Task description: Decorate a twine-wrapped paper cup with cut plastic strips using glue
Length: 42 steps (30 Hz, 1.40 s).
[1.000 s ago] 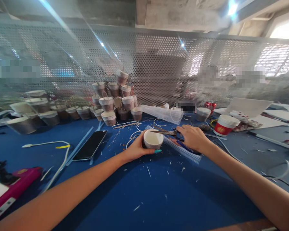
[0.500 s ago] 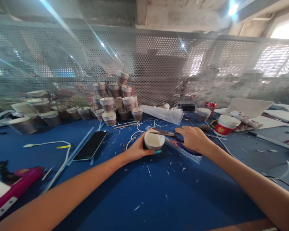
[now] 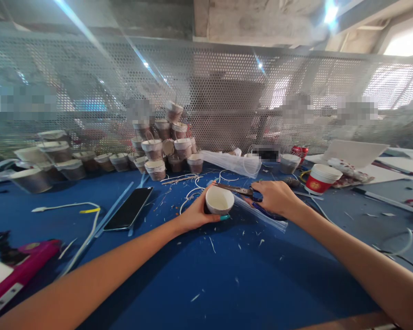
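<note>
A small round cup (image 3: 220, 200), pale inside, is gripped from its left side by my left hand (image 3: 199, 213), fingers behind and thumb in front. My right hand (image 3: 273, 199) is closed around the blue handles of a pair of scissors (image 3: 239, 189). The blades point left, along the far rim of the cup; whether they touch it I cannot tell. Beneath the scissors lies a bundle of clear plastic strips (image 3: 273, 221) on the blue table (image 3: 206, 284). Scraps of white trimming are scattered around the cup.
Stacked brown cups with white rims (image 3: 154, 149) stand at the back, with more cups (image 3: 55, 151) at left. A phone (image 3: 132, 208) and a magenta power strip (image 3: 24, 266) lie left. Red-and-white paper cups (image 3: 321, 178), a red can (image 3: 299, 152) and cables are at right.
The cup has tipped slightly in my left hand, showing a little more of its near side. My right hand and the scissors have barely moved. The view has shifted very slightly.
</note>
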### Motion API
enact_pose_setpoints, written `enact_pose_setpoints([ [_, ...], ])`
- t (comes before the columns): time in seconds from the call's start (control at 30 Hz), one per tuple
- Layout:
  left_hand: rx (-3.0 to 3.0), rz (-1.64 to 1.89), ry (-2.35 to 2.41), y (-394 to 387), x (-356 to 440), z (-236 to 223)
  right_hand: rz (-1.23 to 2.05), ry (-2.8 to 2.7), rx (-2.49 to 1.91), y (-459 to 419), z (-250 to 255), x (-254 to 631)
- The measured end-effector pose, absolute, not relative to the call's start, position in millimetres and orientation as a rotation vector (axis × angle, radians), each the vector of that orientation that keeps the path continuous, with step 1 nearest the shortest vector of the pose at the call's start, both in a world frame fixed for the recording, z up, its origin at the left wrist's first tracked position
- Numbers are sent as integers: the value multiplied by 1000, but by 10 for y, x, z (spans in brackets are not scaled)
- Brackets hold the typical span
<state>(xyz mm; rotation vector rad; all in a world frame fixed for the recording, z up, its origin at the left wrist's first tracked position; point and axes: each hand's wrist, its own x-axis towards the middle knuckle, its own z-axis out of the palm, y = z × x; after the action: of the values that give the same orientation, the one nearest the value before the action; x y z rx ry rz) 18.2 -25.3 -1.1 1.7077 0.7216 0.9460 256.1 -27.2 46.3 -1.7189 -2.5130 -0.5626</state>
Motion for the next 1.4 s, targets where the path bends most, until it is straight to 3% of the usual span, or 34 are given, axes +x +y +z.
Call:
enact_pose_setpoints([
  [0.27,1877,1055,790,-304,208,66,-604,-2553,-1696,-297,498,2548],
  [1.4,1706,952,688,-292,176,49,-601,-2590,-1632,-270,445,2541],
])
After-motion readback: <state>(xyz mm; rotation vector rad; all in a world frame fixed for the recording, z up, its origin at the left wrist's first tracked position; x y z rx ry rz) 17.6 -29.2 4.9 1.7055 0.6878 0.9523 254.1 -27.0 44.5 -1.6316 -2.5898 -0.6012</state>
